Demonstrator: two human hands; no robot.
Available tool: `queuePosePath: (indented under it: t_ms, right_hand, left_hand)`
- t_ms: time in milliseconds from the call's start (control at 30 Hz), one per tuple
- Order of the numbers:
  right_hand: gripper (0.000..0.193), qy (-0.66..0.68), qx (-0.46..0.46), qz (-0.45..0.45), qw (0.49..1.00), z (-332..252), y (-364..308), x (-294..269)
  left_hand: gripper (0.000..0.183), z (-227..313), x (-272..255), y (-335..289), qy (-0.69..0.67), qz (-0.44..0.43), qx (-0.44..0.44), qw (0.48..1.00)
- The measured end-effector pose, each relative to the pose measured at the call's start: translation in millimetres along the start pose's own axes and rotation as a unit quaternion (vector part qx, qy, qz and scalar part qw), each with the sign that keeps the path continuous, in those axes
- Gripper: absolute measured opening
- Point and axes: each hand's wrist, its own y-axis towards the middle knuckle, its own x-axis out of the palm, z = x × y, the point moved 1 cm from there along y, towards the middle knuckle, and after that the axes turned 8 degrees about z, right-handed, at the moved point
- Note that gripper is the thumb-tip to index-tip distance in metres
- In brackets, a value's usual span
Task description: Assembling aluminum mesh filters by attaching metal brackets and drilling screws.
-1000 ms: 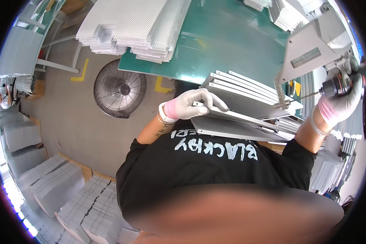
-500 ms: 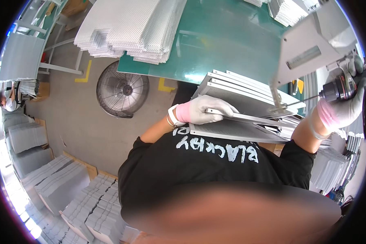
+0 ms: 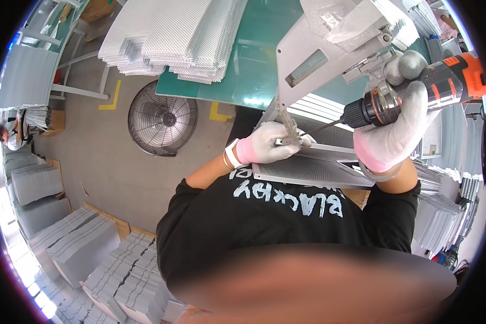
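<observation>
My right hand (image 3: 397, 129), gloved in white with a pink cuff, is wrapped round an orange and black cordless drill (image 3: 443, 81). A long thin bit (image 3: 325, 127) points left from its chuck. Fixed to the drill is a large grey housing (image 3: 329, 48) with a slotted window, and its narrow nose reaches down to my left fingers. My left hand (image 3: 267, 143), gloved alike, is closed on the end of a thin metal frame bar (image 3: 329, 147). Below the bar lies a grey mesh panel (image 3: 313, 170) with a metal edge. The nose partly hides the left fingertips.
Metal-framed panels (image 3: 318, 105) are stacked beyond my hands on a green table (image 3: 254, 65). Silvery mesh sheets (image 3: 173, 38) are piled at its left. A round floor fan (image 3: 162, 119) stands left of the table. Stacked panels (image 3: 97, 248) fill the lower left, and a person (image 3: 17, 132) is at far left.
My right hand has brought the drill and its grey housing leftward, so the nose is now at my left fingers. The left hand stays nearly in place on the bar.
</observation>
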Motion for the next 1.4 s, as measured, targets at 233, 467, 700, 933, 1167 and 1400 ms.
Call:
queuePosePath:
  t_ms: [233, 467, 700, 933, 1167, 1400]
  right_hand:
    - [0.028, -0.104, 0.055, 0.112, 0.987, -8.1, -5.9, 20.5]
    - [0.031, -0.026, 0.034, 0.071, 0.997, 17.2, -41.6, 25.0]
    - [0.033, 0.0, 0.06, 0.012, 0.998, 21.9, -48.9, 13.1]
    - [0.025, -0.05, 0.136, -0.051, 0.988, 12.3, -22.8, 20.4]
    - [0.017, -0.109, 0.088, 0.122, 0.983, -13.0, 17.1, 2.8]
    - [0.033, -0.203, -0.105, 0.157, 0.961, -47.5, 71.0, -76.2]
  left_hand:
    - [0.023, 1.9, -1.7, 1.2, 0.018, -0.033, -0.017, 0.999]
    - [0.023, 7.9, 0.7, -4.4, 0.044, 0.0, -0.064, 0.997]
    - [0.023, 11.8, -3.5, 0.2, 0.067, -0.034, -0.098, 0.992]
    - [0.024, 8.3, 3.1, -3.9, 0.001, -0.057, -0.063, 0.996]
    - [0.022, -1.5, -0.7, -8.0, 0.015, -0.03, 0.027, 0.999]
    - [0.019, 16.3, -3.2, 2.5, 0.017, -0.015, 0.055, 0.998]
